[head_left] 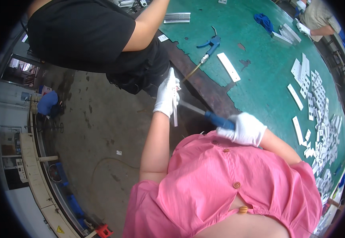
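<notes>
My left hand [166, 97], in a white glove, is closed around a narrow white metal plate [175, 113] held on edge in front of me, beside the table. In my gloved right hand [247, 130] is the blue handle of a file-like tool [219, 120]. Its slim metal blade points left toward the plate and is smeared by motion. Whether the tip touches the plate I cannot tell. Nearest to my hands on the green table [255, 93] lies a single long white plate [229, 67] with small holes.
A blue air blow gun [210, 47] with its hose lies at the table edge. Many metal plates [321, 131] are heaped along the right. A co-worker in black [81, 37] stands close at upper left; another person's gloved hand [304, 28] handles channel pieces [287, 35] at the far right.
</notes>
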Demonstrator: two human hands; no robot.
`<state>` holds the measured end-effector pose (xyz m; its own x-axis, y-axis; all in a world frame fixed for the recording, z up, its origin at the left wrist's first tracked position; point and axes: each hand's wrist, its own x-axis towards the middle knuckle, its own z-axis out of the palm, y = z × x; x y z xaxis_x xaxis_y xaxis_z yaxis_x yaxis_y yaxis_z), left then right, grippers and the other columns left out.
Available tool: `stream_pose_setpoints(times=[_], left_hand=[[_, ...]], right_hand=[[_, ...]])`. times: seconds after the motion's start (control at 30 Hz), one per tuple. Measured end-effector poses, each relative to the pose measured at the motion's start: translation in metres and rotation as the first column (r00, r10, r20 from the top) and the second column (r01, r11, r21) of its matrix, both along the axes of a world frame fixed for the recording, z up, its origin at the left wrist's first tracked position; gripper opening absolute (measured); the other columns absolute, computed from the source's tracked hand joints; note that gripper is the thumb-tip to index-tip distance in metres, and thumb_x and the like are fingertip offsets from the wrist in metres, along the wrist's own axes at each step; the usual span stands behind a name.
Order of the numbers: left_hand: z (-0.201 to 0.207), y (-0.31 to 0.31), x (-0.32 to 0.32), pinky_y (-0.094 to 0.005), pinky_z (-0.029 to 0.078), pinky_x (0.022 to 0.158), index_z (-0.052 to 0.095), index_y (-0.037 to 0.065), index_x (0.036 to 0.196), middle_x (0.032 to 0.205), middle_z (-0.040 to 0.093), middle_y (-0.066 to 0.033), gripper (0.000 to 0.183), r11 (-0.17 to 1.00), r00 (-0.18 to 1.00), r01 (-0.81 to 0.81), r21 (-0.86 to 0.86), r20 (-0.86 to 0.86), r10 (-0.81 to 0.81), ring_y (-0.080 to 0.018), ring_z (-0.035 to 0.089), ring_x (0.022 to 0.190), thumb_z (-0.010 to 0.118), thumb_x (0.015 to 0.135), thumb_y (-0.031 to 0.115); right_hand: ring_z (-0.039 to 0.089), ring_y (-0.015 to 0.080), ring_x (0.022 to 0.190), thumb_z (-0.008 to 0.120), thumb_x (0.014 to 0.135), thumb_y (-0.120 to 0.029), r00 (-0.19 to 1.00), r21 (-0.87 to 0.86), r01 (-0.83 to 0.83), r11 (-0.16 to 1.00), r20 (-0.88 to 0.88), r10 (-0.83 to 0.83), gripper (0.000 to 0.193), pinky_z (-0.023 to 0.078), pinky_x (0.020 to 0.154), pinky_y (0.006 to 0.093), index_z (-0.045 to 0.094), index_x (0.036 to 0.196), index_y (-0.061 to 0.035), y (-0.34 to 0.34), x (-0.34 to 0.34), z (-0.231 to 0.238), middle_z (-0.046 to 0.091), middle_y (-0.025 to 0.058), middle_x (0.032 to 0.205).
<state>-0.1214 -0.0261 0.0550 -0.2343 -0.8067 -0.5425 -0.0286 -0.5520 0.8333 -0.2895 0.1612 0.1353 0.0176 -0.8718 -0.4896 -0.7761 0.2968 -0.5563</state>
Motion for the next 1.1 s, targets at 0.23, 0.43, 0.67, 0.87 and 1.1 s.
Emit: stream_pose_setpoints(times=[0.23,0.43,0.67,0.87,1.1], left_hand=[[0.0,0.004,-0.001,-0.0225,0.024,0.028,0.053,0.011,0.078,0.048,0.04,0.0032,0.046,0.999,0.999,0.037,0.006,0.015,-0.037,-0.008,0.032,0.029,0.049,0.084,0.056],[0.01,0.009,-0.005,-0.0203,0.026,0.029,0.056,0.009,0.081,0.049,0.043,0.0022,0.048,0.997,0.998,0.066,-0.034,-0.009,-0.066,-0.0064,0.033,0.031,0.049,0.084,0.057],[0.017,0.014,-0.003,-0.0206,0.025,0.032,0.057,0.008,0.081,0.056,0.046,0.0023,0.048,0.989,0.997,-0.062,-0.131,0.034,0.067,-0.0046,0.035,0.036,0.053,0.081,0.057],[0.018,0.017,0.002,-0.0157,0.027,0.036,0.058,0.006,0.08,0.058,0.048,0.0017,0.039,0.956,0.98,-0.154,-0.248,-0.163,0.116,-0.0023,0.039,0.041,0.059,0.083,0.045],[0.029,0.024,0.007,-0.0175,0.027,0.037,0.059,0.005,0.083,0.063,0.048,0.0001,0.041,0.924,0.988,-0.147,-0.353,-0.102,0.118,-0.0039,0.037,0.041,0.058,0.084,0.045]], right_hand=[[0.061,0.0367,0.069,0.054,0.074,-0.064,0.997,-0.018,0.066,0.998,0.034,-0.066,0.062,0.048,0.065,0.0406,0.064,0.076,-0.0027,0.006,-0.002,0.006,0.06,0.021,0.066],[0.061,0.0362,0.067,0.058,0.074,-0.059,0.997,-0.053,0.068,0.996,0.04,-0.066,0.057,0.048,0.062,0.0403,0.063,0.074,-0.0024,0.009,-0.003,0.004,0.06,0.0212,0.067],[0.061,0.0343,0.062,0.06,0.074,-0.058,0.994,-0.097,0.109,0.989,0.031,-0.106,0.058,0.048,0.06,0.0387,0.063,0.072,0.0006,0.008,0.002,0.001,0.059,0.0202,0.063],[0.061,0.034,0.062,0.06,0.073,-0.058,0.995,-0.115,0.091,0.989,0.042,-0.086,0.06,0.049,0.061,0.0384,0.062,0.073,0.0015,0.012,0.01,0.0,0.059,0.0202,0.063],[0.062,0.0337,0.065,0.059,0.073,-0.061,0.996,-0.145,0.08,0.986,0.055,-0.073,0.062,0.05,0.061,0.0381,0.062,0.077,0.0009,0.018,0.017,-0.001,0.06,0.0203,0.065]])
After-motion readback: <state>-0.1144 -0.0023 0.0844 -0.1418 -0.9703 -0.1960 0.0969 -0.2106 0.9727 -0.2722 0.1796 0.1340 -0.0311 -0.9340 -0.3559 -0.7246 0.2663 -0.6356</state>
